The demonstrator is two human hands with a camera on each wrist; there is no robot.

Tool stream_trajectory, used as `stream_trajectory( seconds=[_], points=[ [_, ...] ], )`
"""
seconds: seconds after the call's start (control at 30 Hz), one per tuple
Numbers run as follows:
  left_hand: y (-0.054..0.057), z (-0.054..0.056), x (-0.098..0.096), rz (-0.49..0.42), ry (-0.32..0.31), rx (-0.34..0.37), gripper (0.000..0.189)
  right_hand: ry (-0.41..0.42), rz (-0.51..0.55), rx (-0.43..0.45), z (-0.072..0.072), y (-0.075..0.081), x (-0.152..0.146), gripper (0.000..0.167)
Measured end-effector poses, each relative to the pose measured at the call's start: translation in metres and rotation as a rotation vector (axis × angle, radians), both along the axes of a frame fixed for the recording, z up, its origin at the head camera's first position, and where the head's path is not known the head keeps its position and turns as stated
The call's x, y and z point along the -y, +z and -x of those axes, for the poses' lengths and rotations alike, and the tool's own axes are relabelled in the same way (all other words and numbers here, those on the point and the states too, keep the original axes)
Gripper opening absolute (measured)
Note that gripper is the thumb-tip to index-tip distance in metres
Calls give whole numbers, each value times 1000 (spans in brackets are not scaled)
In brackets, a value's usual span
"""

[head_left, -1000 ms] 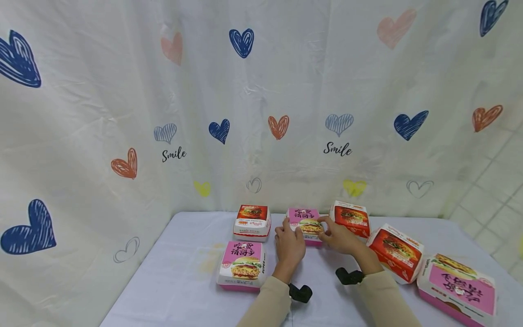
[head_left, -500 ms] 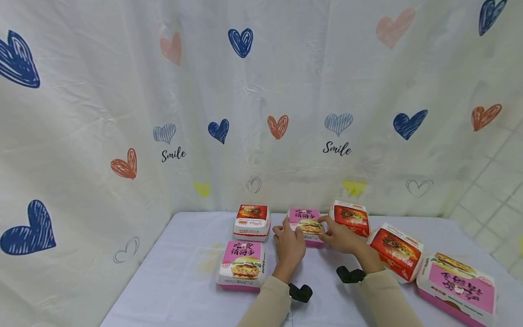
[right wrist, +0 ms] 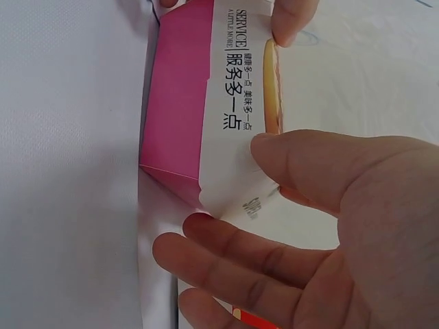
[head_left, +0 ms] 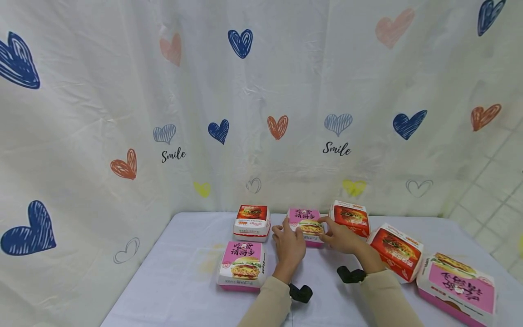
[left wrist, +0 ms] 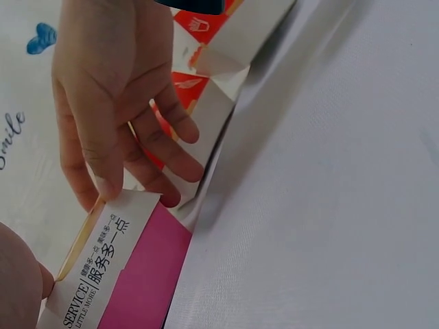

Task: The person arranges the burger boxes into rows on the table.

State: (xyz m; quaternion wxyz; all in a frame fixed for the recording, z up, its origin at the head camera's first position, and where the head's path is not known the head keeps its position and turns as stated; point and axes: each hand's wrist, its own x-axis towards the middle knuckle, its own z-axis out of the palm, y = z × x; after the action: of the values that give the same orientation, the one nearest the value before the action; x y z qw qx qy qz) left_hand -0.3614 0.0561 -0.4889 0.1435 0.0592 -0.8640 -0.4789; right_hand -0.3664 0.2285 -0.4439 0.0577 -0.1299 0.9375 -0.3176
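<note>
A pink and white burger box point(head_left: 303, 214) stands near the back edge of the table, between my two hands. My left hand point(head_left: 290, 244) holds its left side; in the left wrist view only part of that hand point(left wrist: 19, 277) shows, its thumb at the front of the lid point(left wrist: 92, 267). My right hand point(head_left: 342, 237) holds the right side. In the right wrist view my right thumb point(right wrist: 302, 161) touches the lid's front edge and the other fingers point(right wrist: 233, 257) lie by the right corner. The box looks closed, and its back is hidden.
Left stand a red and white burger box point(head_left: 252, 222) and another pink one point(head_left: 242, 265). To the right are two red boxes point(head_left: 350, 218) point(head_left: 396, 252) and a larger pink box point(head_left: 459, 288). A white curtain point(head_left: 253, 81) with hearts hangs behind the table point(head_left: 163, 281).
</note>
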Motion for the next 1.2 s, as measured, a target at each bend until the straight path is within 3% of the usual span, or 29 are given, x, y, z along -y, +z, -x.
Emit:
stream_trajectory(
  seconds=[0.3,0.43,0.7,0.87,1.0,1.1,1.2],
  points=[
    [1,0,0,-15,-10,7,56,-12,-40,9,-1,3,-2,56],
    [3,0,-2,-25,1,-27,59,-2,-42,20,-3,8,-2,59],
    [22,-5,-7,-52,-5,-93,61,31,-13,1,-12,30,-10,58],
    [38,-14,-10,-127,-53,-165,53,40,7,-89,-23,53,-26,54],
    [50,-23,-16,-226,-99,-266,41,-5,19,-149,-42,76,-47,57],
    [54,-29,-20,-276,-146,-348,29,-68,16,-204,-58,90,-63,57],
    [55,-35,-27,-292,-217,-388,19,-109,10,-239,-68,92,-76,54]
  ],
)
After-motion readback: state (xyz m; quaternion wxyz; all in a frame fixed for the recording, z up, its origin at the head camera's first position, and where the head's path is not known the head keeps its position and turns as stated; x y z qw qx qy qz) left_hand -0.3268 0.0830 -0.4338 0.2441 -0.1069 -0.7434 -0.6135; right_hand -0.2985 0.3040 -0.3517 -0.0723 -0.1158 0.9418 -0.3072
